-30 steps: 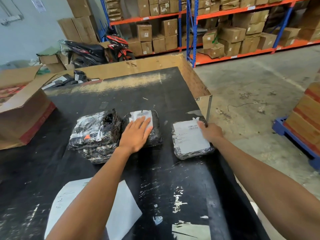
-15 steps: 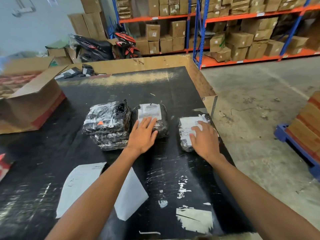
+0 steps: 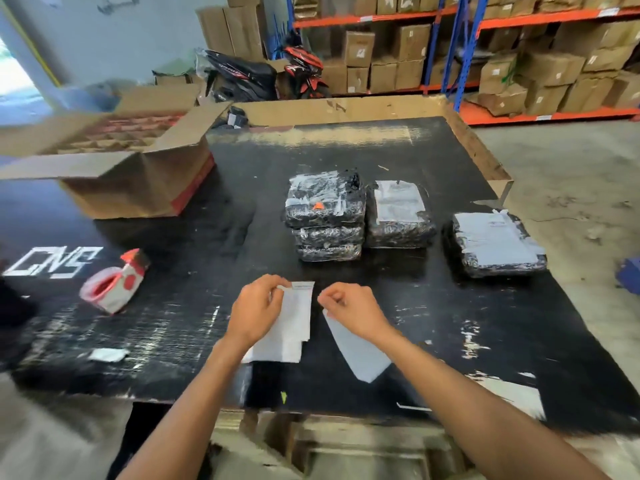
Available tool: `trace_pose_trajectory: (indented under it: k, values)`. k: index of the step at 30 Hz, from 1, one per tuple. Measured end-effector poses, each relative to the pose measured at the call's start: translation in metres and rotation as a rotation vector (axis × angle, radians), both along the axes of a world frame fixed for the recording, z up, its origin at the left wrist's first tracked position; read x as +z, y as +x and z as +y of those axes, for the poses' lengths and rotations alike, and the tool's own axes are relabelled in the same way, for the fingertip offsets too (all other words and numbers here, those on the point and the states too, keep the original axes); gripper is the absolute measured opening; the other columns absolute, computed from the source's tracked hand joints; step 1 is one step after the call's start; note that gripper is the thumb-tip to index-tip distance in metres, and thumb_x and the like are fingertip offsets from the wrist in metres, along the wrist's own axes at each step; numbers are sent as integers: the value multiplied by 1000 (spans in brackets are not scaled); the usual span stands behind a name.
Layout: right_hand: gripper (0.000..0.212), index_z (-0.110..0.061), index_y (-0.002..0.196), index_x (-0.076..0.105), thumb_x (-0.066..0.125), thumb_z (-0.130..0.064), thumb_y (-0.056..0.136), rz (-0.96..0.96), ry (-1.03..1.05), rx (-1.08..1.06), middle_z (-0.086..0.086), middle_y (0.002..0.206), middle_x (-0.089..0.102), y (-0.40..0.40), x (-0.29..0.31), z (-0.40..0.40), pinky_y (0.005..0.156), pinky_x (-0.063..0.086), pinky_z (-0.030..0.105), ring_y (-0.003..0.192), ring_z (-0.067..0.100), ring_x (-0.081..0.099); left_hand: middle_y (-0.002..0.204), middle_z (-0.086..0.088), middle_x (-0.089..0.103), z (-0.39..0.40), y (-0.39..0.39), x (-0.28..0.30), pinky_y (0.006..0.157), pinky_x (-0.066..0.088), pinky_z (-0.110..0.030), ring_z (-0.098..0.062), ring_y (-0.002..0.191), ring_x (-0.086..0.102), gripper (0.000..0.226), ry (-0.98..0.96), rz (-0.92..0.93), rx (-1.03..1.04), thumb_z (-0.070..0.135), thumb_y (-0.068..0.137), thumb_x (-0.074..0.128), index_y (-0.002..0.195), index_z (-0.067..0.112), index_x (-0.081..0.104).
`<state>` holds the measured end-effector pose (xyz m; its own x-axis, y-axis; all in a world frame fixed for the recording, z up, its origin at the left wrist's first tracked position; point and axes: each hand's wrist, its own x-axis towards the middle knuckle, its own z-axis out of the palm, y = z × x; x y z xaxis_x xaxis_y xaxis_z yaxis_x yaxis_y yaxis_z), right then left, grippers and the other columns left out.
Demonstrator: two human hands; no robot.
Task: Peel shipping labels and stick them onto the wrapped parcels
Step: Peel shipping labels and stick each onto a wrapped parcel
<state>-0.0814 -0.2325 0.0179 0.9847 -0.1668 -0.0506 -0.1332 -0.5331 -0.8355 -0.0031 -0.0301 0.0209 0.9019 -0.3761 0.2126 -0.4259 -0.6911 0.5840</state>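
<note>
My left hand [image 3: 254, 308] pinches the top edge of a small stack of white shipping labels [image 3: 294, 318] just above the black table [image 3: 467, 306]. My right hand [image 3: 353, 310], fingers curled, pinches the corner of a separate white sheet [image 3: 358, 356] beside them. Beyond my hands sit black wrapped parcels. A stack of three [image 3: 325, 220] stands on the left. A single parcel [image 3: 398, 216] with a white label is next to it. Another labelled parcel [image 3: 495, 244] lies apart to the right.
A red-and-white tape dispenser [image 3: 114, 285] lies on the table's left, with a small paper scrap [image 3: 105, 355] near the front edge. An open cardboard box [image 3: 131, 168] stands at the far left. Shelves of cartons and a motorbike [image 3: 263, 74] stand behind.
Both hands have left the parcels and come back toward me. They now hold the white sheets that lay near the table's front edge. The camera view has pulled back and shifted left.
</note>
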Motion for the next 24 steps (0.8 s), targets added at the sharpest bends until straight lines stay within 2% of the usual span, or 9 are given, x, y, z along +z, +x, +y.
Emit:
trace_pose_trajectory:
  k: [3,5,9,12,14,17,20,22,24]
  values:
    - [40,-7,93,77,66,-45,92,107,7,-114,7,92,78,18,-5,28,90,54,39,90,23,72,148,5,53,30,12,-27,112,38,-41,-19,139,46,46,31,67,0,43,94,38,132,29,62]
    - [47,0,94,74,71,-47,87,145,26,-215,14,94,77,25,-10,42,89,54,41,94,27,70,156,7,42,37,11,-44,122,20,-45,-15,149,31,50,59,90,-20,53,98,36,140,34,54]
    - [28,-20,89,71,84,-41,77,176,204,-416,1,96,75,34,-19,52,80,47,29,97,17,62,158,13,38,33,8,-52,124,10,-43,-7,149,28,43,98,39,7,46,105,35,145,36,48]
    - [26,-26,75,64,88,-34,74,186,296,-454,0,89,75,37,-26,51,87,56,33,95,22,70,157,13,39,35,9,-57,124,10,-42,-4,148,29,44,101,51,26,45,106,30,146,34,47]
    - [25,-25,75,63,87,-30,77,187,334,-449,2,87,74,35,-24,50,83,57,33,85,22,69,157,12,40,36,10,-58,125,10,-41,-4,147,30,45,92,48,43,42,107,27,147,32,47]
    - [21,-19,79,64,83,-27,82,190,369,-434,3,81,69,34,-24,46,65,51,26,68,17,59,156,11,42,34,10,-59,125,11,-42,-5,146,33,45,76,38,61,39,108,26,146,30,48]
    - [18,-15,83,65,81,-25,84,193,409,-424,8,84,71,34,-23,46,69,52,32,71,18,58,155,11,42,34,11,-61,125,11,-42,-5,145,34,42,82,31,61,36,107,31,145,31,49]
    - [20,-16,82,60,78,-21,86,207,465,-381,8,80,62,35,-21,46,63,45,31,71,20,53,155,11,43,35,13,-61,125,12,-42,-5,145,34,41,91,26,61,37,107,35,144,31,50]
    - [22,-17,80,56,77,-19,87,225,532,-331,10,84,59,34,-19,43,68,42,33,76,22,52,156,10,43,35,12,-62,125,12,-42,-6,146,34,41,104,24,60,38,106,36,144,31,49]
